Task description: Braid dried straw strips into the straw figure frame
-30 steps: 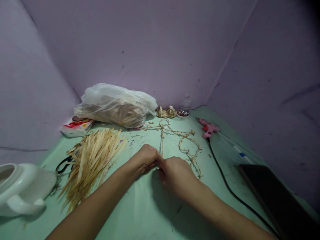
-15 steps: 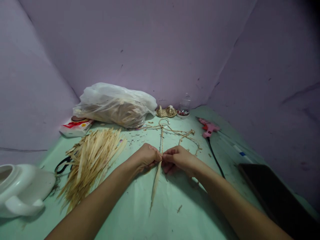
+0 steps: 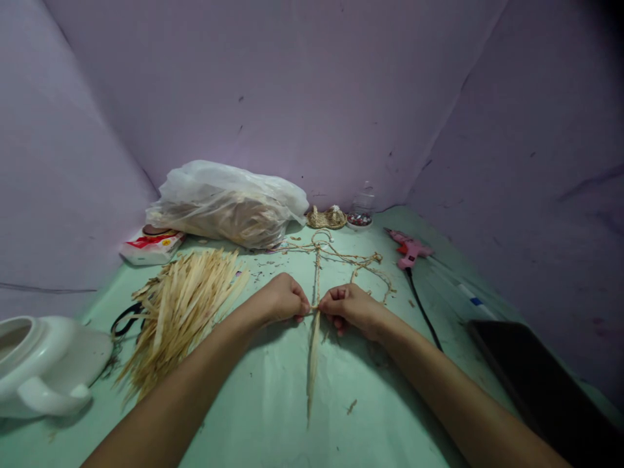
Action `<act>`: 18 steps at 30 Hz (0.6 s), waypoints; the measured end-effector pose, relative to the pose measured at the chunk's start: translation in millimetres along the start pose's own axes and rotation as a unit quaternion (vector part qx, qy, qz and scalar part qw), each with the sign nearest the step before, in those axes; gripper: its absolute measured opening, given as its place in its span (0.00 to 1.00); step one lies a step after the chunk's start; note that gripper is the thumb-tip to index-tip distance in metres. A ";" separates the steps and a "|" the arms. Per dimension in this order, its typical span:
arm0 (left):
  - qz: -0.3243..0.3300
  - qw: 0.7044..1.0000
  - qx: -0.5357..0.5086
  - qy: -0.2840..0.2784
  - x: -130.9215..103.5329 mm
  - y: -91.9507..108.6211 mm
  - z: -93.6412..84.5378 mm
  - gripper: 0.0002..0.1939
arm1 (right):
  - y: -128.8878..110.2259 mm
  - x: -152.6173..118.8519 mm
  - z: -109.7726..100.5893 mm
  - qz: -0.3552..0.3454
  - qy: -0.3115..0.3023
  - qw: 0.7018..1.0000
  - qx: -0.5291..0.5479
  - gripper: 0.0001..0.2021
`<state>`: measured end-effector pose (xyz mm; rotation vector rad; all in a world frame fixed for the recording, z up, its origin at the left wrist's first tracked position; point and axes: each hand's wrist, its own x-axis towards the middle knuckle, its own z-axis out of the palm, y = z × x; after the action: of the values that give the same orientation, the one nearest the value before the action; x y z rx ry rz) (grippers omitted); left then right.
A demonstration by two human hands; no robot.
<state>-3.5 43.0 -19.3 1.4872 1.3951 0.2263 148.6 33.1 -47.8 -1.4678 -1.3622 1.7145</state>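
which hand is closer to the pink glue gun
Right. The right hand is left of the pink glue gun and nearer the person; the left hand is farther left, across the cord.

1. Back wall (image 3: 292, 71) mauve, matte, scattered dark scuffs (image 3: 240, 99).
2. Left wall (image 3: 58, 175) paler, thin dark line (image 3: 49, 288) low across it.
3. Right wall (image 3: 517, 201) darker, smudged, long streak (image 3: 592, 181) toward the edge.
4. Pale green work surface (image 3: 258, 416) runs up to the walls.
5. Light dim, soft; shading deepest at right.
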 end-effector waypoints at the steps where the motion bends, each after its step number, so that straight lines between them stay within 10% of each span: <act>1: 0.010 1.000 0.003 -0.007 -0.7 -1.3 -5.4 0.06 | -0.1 -0.2 -0.2 0.003 0.001 1.000 -0.002 0.05; 10: 0.011 1.000 0.010 0.013 -2.5 -11.3 -39.0 0.11 | 1.0 1.4 -0.6 0.012 -0.004 1.000 0.003 0.05; 14: -0.027 0.995 -0.065 0.076 -3.7 -4.3 -30.0 0.12 | 1.5 1.3 -1.4 0.008 -0.006 1.000 0.003 0.05; 18: -0.019 0.993 -0.111 -0.019 -1.3 -1.8 -4.8 0.07 | 0.8 -0.3 -2.2 -0.001 -0.015 1.000 0.009 0.05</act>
<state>-8.5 44.2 -17.9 1.2735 1.3204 0.3169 150.9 33.3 -48.3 -1.4357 -1.3586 1.7501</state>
